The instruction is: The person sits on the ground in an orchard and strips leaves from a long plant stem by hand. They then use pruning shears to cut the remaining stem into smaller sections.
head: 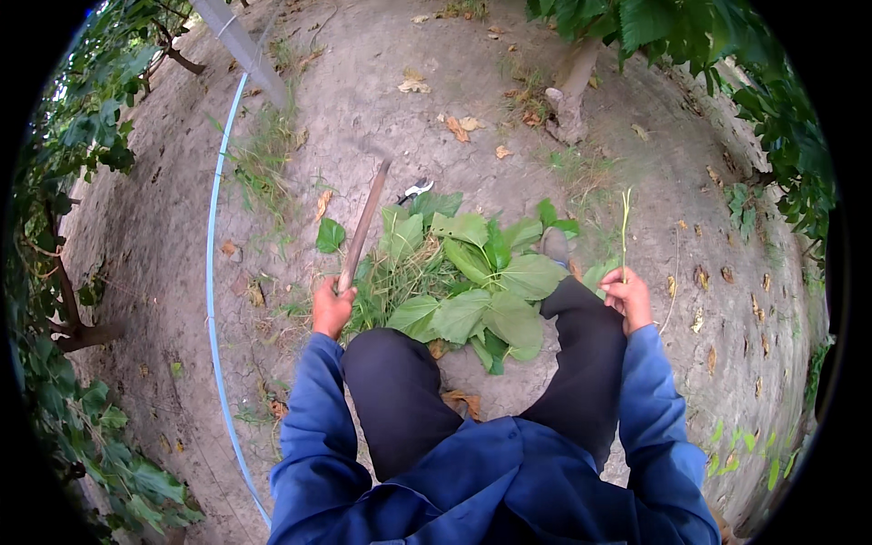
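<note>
My left hand point(332, 305) is closed around the lower end of a wooden handle point(366, 225), which points up and away from me; a thin, blurred, curved blade shows at its far end. In my right hand point(628, 297), above my right knee, a thin green stem point(625, 228) stands upright between the fingers. A broad green leaf point(598, 274) is beside those fingers; whether they hold it I cannot tell. Between my legs lies a pile of large green leaves point(490, 293) over cut grass point(409, 276). Pruning shears point(417, 189) lie on the ground just beyond the pile.
A pale blue strip or hose point(216, 204) runs along the ground at the left, up to a grey post point(245, 54). A tree trunk point(575, 88) stands at the upper right. Leafy branches point(88, 129) hang at both sides. Dry leaves point(458, 128) are scattered on the soil.
</note>
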A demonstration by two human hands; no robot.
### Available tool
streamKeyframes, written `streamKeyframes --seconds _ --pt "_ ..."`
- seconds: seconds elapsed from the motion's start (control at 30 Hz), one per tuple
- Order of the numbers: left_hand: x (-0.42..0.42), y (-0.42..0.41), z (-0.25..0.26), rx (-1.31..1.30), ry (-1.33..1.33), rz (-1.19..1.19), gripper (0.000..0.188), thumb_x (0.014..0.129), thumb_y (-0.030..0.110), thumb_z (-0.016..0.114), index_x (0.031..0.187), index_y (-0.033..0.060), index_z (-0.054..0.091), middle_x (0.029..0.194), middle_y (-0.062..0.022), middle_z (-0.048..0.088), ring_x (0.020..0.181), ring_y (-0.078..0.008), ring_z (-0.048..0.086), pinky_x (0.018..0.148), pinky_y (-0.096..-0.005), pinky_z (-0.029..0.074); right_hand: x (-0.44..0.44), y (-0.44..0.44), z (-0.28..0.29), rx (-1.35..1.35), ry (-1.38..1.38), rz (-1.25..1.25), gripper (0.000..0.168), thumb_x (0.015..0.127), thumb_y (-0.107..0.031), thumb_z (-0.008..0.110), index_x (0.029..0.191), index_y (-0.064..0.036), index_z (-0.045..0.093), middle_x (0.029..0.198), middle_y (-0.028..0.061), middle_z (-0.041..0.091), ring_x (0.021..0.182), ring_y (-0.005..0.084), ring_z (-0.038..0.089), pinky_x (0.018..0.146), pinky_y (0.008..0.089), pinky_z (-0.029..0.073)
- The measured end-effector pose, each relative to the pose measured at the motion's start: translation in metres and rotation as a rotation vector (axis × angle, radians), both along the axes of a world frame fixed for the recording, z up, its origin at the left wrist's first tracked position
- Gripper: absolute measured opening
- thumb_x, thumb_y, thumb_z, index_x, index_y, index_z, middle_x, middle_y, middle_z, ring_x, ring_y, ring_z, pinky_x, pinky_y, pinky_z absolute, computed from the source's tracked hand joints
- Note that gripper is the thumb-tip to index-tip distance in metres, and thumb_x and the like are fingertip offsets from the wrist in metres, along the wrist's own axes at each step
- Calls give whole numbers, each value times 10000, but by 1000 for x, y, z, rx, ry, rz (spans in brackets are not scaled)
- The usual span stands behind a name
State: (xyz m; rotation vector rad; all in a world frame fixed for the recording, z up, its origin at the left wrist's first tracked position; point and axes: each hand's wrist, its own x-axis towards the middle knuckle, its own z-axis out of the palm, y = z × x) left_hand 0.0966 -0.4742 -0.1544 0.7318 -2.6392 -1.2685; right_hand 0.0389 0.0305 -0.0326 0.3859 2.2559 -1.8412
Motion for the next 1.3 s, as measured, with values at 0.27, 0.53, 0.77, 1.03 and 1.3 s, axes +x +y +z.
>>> streamKeyframes --seconds 0.27,0.53,0.77,1.03,1.3 --pt "76 -37 -166 -90 -428 132 403 801 317 608 1075 26 552 948 -214 628 901 -367 606 765 -429 459 -89 -47 -27 -41 -50 178 93 718 -87 608 794 -47 571 716 16 594 533 67 520 446 199 337" --pt "-100 -81 -175 -169 -903 -436 328 771 269 565 971 13 615 990 -250 607 943 -359 595 798 -429 480 -116 -69 -29 71 -217 286 136 669 -21 610 795 17 577 792 90 618 664 132 556 618 239 458" --pt "-309 -2 -227 -485 -436 -431 343 804 195 527 1126 76 520 1175 -191 505 1027 -370 544 849 -451 456 -124 -28 -48 279 -24 421 142 645 -13 626 781 -4 588 840 114 592 640 147 561 638 250 456" --pt "-356 12 -263 -449 -551 -253 350 760 213 552 1085 82 554 1158 -181 544 1069 -337 545 889 -425 436 -119 -26 -43 267 -129 383 141 628 21 635 760 -19 609 819 122 603 635 149 579 554 223 451" --pt "-332 44 -247 61 -500 -165 443 726 228 610 1109 7 573 995 -197 632 877 -279 624 772 -350 466 -112 -40 -31 293 -178 365 165 621 -51 635 783 -18 644 841 73 602 661 123 542 591 229 419"
